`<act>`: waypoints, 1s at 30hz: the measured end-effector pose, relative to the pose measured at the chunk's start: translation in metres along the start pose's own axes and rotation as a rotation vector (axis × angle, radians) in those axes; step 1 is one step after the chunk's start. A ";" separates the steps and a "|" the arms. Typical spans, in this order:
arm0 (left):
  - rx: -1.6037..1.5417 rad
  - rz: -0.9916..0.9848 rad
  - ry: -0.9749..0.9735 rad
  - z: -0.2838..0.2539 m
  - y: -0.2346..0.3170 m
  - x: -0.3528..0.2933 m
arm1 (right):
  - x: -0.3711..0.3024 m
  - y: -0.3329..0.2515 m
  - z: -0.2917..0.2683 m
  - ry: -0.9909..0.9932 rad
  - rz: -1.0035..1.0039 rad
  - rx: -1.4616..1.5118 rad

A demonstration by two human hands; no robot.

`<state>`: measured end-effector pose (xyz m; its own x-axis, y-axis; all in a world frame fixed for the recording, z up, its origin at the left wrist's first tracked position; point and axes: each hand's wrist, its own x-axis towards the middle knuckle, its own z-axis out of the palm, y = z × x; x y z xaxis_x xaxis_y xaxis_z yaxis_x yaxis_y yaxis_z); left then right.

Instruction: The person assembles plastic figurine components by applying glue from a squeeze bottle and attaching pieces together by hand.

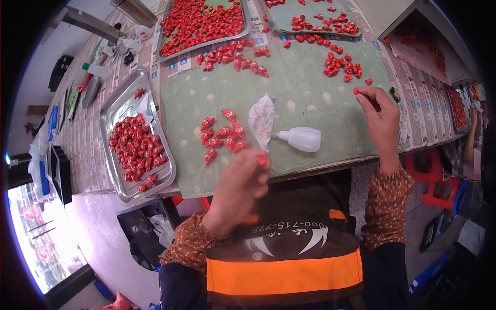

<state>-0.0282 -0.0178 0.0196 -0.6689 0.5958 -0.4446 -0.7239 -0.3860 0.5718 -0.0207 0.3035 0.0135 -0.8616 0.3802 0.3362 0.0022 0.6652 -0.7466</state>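
My left hand [236, 188] is closed by the table's near edge, its fingertips around a small glossy red piece [262, 159]; the hand is slightly blurred. Farther right, my right hand [381, 114] pinches another small red part [356, 91] between thumb and fingertip. Between them, a white squeeze bottle [304, 139] lies on its side, its thin nozzle touching or close to a crumpled whitish cloth [261, 120]. Left of the cloth, several red pieces [222, 135] with pale marks lie loosely grouped. Beyond my right hand is a cluster of smaller red parts [336, 65].
A green spotted mat [191, 98] covers the table's middle. A metal tray [170, 181] with red pieces stands at left; a fuller tray [245, 32] and a green board [281, 23] lie at the back. Tools and a green-capped bottle [98, 70] are far left.
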 end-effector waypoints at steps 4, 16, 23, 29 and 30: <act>-0.005 0.004 0.007 0.004 -0.006 0.004 | -0.036 -0.055 0.013 -0.166 0.032 0.263; 0.134 0.197 0.042 0.013 -0.026 0.001 | -0.082 -0.106 0.048 -0.182 -0.423 0.153; 0.292 0.381 0.007 0.004 -0.041 -0.004 | -0.093 -0.112 0.051 -0.209 -0.379 0.172; 0.349 0.503 0.025 0.006 -0.055 -0.010 | -0.108 -0.109 0.060 -0.233 -0.328 0.248; 0.372 0.535 0.020 0.004 -0.057 -0.010 | -0.110 -0.108 0.061 -0.237 -0.333 0.251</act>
<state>0.0206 0.0012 -0.0057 -0.9261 0.3748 -0.0430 -0.1858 -0.3540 0.9166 0.0427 0.1508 0.0229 -0.8870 -0.0038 0.4618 -0.3907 0.5394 -0.7459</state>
